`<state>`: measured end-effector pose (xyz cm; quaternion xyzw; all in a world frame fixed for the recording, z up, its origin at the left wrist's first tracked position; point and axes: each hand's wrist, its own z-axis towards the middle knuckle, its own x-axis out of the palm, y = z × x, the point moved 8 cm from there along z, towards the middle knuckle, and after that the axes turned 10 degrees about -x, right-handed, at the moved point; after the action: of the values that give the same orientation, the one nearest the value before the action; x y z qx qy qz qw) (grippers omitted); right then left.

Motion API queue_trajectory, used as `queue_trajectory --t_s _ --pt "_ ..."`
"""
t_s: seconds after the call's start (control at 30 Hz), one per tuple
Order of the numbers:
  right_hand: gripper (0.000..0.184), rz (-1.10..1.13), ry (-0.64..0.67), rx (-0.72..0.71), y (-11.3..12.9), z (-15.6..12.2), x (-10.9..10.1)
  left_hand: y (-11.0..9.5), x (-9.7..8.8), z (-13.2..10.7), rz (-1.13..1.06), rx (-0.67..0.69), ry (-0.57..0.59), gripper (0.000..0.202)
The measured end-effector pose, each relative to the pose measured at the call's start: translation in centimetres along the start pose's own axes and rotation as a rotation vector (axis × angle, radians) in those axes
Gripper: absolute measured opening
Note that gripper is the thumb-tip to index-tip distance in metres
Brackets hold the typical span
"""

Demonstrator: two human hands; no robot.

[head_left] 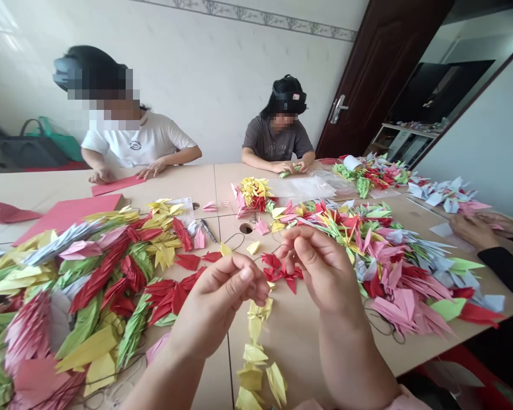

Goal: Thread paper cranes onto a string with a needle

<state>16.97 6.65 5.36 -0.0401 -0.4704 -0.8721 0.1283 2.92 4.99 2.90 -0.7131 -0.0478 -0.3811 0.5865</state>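
Observation:
My left hand (224, 296) is closed in a pinch at the top of a hanging string of yellow folded paper pieces (256, 359), which trails down toward me over the table (299, 324). My right hand (320, 267) is raised beside it, fingers curled and pinched together; what they hold is too thin to make out. Just beyond both hands lie a few loose red paper pieces (282, 270).
Heaps of strung folded paper, red, green, yellow and pink, lie at left (68, 285) and right (389, 262). Red paper sheets (68, 210) sit far left. Two people sit across the table folding; another person's hands (479, 228) work at the right edge. A brown door (367, 85) stands behind.

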Motion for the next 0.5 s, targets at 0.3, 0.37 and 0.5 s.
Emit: queue_trajectory --t_s 0.3,0.37,0.5 --pt "0.027 -0.255 0.138 -0.012 -0.2 -0.3 1.6 0.4 -1.8 1.0 -0.178 -0.035 -0.180 0.013" --pt "0.032 -0.305 0.161 -0.031 -0.2 -0.3 1.9 0.6 -1.7 1.1 -0.177 -0.036 -0.178 0.012" --pt "0.036 -0.340 0.191 -0.047 -0.4 -0.5 2.2 0.6 -1.3 1.0 -0.180 -0.022 -0.163 0.012"
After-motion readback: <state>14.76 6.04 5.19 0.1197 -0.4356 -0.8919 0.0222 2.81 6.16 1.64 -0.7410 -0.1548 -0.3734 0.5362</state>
